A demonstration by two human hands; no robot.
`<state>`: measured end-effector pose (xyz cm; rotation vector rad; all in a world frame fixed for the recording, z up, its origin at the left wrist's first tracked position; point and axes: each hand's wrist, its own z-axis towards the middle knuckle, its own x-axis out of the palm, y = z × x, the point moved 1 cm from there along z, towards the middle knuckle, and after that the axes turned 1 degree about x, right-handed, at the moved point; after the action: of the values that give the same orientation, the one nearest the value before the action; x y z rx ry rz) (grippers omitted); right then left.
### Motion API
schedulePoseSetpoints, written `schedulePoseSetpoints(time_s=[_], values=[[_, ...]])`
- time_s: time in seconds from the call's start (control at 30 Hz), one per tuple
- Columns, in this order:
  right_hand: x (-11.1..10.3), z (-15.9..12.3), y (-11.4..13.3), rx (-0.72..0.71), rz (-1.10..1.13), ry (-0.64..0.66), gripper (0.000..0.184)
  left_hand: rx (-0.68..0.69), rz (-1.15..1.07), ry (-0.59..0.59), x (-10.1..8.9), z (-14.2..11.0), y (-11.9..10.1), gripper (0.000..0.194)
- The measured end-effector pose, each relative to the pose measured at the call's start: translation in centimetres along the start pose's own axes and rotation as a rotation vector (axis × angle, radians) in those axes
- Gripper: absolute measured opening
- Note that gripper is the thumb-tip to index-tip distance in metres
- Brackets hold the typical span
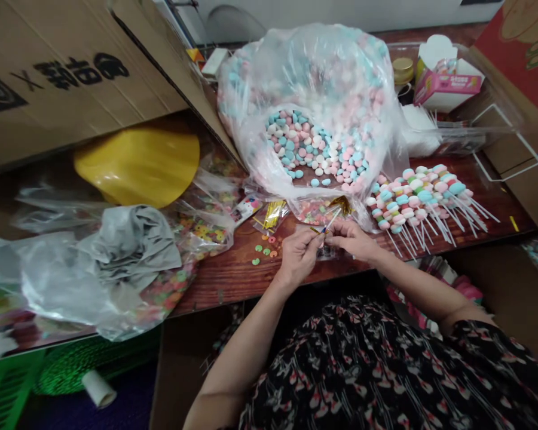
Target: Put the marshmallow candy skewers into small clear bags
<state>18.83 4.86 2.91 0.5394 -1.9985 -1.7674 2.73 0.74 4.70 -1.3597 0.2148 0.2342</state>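
Left hand (299,255): closed, thumb and fingertips pinching a gold tie (314,230) low over the table.

Right hand (348,239): closed too, thumb and fingers gripping a white stick (333,220) right beside the tie.

Work in hand: the tie is held against the stick, above a clear packet (326,251); how far it is wound is too small to tell.

Table edge: a wooden table (233,280) with loose candies (264,248) just left of the hands.

Beside the hands: a bundle of gold ties (273,214) to the left, candy skewers (416,197) lying in a heap to the right.

Far: a big plastic bag (314,71) of pastel candies, a yellow cone (137,166) and a cardboard box (72,65) to its left.
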Motion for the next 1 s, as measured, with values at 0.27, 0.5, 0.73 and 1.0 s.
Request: schedulePoseSetpoints(time_s=[0.27, 0.5, 0.73, 1.0], values=[[-0.4, 0.4, -0.5, 0.054, 0.115, 0.024, 0.027, 0.182, 0.076, 0.060, 0.1, 0.0, -1.2, 0.020], [-1.8, -0.5, 0.7, -0.009, -0.144, 0.182, 0.026, -0.016, 0.014, 0.225, -0.1, 0.1, -2.2, 0.030], [-2.0, -3.1, 4.1, -0.902, -0.965, 0.322, 0.026, -0.757, -0.485, 0.697, -1.2, -0.3, -3.1, 0.020], [-0.6, -3.4, 5.0, -1.212, -1.021, 0.459, 0.025, -0.734, -0.486, 1.055, -1.8, 0.2, -1.7, 0.017]])
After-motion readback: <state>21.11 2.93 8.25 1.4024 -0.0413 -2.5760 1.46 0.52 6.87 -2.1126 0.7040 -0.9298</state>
